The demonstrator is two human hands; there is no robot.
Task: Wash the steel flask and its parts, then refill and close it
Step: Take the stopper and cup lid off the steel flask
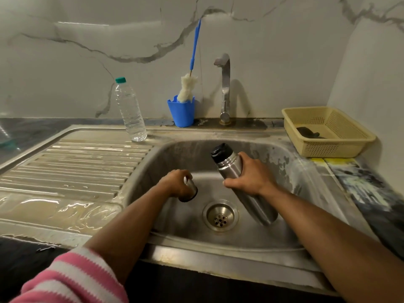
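Right hand [249,178] fingers wrap the tilted flask [242,184]; left hand [177,182] fingers grip its cup [190,190].

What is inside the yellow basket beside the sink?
The yellow basket holds one small dark thing lying on its floor near the left wall; what it is cannot be told. The near wall hides part of the floor.

A pale marble-look wall [109,40] with grey veins runs behind a dark bench [26,127] and turns a corner at the right. A steel sink [295,171] with a ribbed, wet draining board [72,162] is set into the bench. Soft light glares on the wall tiles.
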